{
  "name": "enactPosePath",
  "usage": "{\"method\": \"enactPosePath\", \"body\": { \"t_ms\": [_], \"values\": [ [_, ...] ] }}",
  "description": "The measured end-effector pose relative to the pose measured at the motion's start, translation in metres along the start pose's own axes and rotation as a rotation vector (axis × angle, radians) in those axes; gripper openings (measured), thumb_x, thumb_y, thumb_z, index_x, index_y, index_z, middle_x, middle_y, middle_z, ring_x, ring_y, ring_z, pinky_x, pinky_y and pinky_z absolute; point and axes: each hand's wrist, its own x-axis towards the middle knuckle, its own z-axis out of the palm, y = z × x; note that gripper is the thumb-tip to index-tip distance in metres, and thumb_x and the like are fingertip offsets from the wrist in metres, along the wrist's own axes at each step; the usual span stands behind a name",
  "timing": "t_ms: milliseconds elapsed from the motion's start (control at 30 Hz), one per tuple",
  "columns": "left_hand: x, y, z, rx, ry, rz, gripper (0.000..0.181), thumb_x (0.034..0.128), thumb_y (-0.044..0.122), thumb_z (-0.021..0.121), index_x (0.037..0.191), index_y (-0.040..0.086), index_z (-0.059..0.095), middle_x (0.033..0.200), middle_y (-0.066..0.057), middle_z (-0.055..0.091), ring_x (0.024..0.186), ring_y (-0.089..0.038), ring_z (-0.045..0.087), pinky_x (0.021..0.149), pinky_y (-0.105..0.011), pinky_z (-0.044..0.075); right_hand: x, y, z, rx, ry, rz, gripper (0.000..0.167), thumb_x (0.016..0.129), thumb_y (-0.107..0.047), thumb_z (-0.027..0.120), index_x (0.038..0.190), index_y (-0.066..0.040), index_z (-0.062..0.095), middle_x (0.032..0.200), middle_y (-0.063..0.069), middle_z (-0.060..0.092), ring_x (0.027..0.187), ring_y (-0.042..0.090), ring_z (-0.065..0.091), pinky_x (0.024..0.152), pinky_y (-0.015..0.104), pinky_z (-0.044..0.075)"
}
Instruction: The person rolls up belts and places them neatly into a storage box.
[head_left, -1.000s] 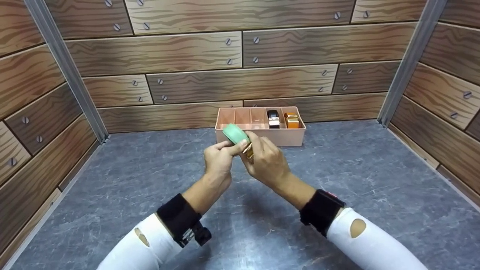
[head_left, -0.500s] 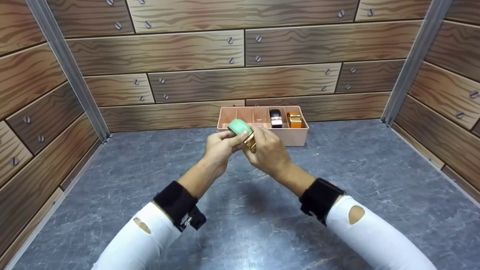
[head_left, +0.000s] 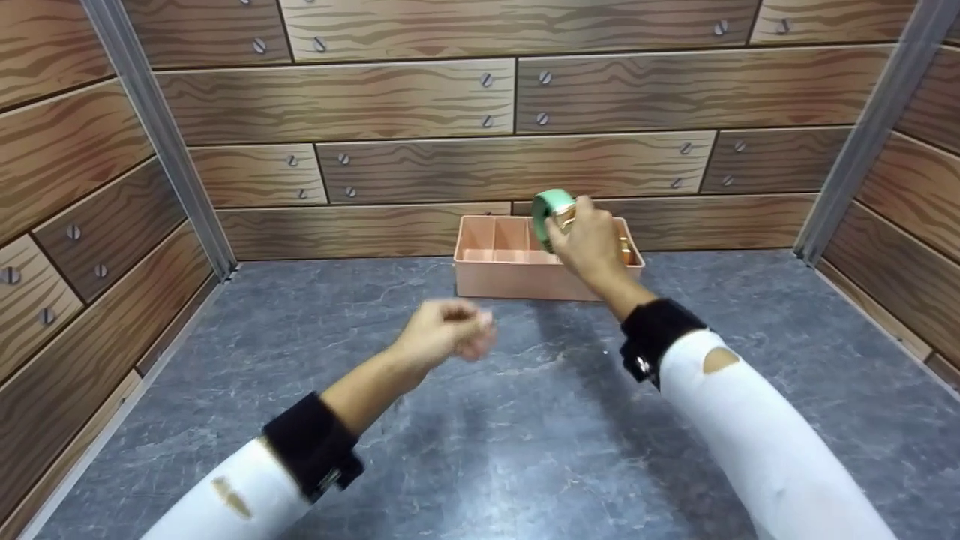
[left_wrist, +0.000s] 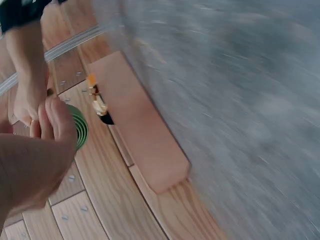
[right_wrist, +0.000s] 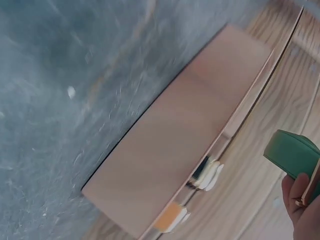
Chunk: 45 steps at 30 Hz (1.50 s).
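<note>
My right hand (head_left: 592, 240) grips a rolled green belt (head_left: 553, 199) with a gold buckle, held above the pink compartment box (head_left: 517, 281). In the left wrist view the belt's edge shows as a green coil (left_wrist: 81, 127). Apart from it, over the tabletop and in front of the box, my left hand (head_left: 442, 334) holds nothing; it is blurred and its fingers are loosely curled. Inside the box, the right wrist view shows a black belt (right_wrist: 202, 168) and an orange belt (right_wrist: 169, 216), both with gold-coloured buckles. My right hand hides the black one in the head view.
The box stands at the back of a grey marbled tabletop (head_left: 337, 300), close to the wood-patterned back wall (head_left: 412, 169). Dividers split it into several compartments. More wood-patterned panels rise at the left and right sides.
My left hand has let go of the green belt and drawn back toward me. My right hand has carried the belt forward and right, over the box. The head view has shifted slightly.
</note>
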Motion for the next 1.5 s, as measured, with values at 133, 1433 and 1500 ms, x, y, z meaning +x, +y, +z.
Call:
{"method": "enactPosePath", "body": {
  "t_ms": [133,1433,1500],
  "values": [
    [-0.026,-0.011,-0.002,0.120,-0.138,-0.015,0.021,0.0939,0.009,0.064,0.107,-0.008,0.064,0.094,-0.016,0.070,0.074,-0.016,0.066,0.073,-0.033,0.058,0.017,0.016,0.011,-0.084,-0.083,0.110,0.048,0.091,-0.036,0.065,0.106,0.008,0.056,0.094,0.034,0.066,0.086,0.048,0.068,0.070,0.054,0.055],
    [-0.056,-0.032,0.004,0.104,-0.364,-0.056,0.021,0.0941,0.011,0.066,0.106,-0.006,0.067,0.090,-0.014,0.073,0.071,-0.017,0.070,0.068,-0.028,0.057,0.033,0.024,0.108,-0.154,-0.170,0.135,0.035,0.089,-0.014,0.049,0.123,-0.006,0.051,0.098,0.031,0.069,0.088,0.049,0.069,0.071,0.055,0.055],
    [-0.056,-0.033,0.001,0.104,-0.367,-0.045,0.022,0.0941,0.011,0.066,0.107,-0.007,0.067,0.091,-0.016,0.073,0.072,-0.018,0.070,0.068,-0.028,0.057,0.037,0.019,0.111,-0.135,-0.230,0.179,0.034,0.089,-0.012,0.048,0.123,-0.005,0.051,0.107,0.029,0.069,0.095,0.049,0.068,0.075,0.055,0.055]
  ]
}}
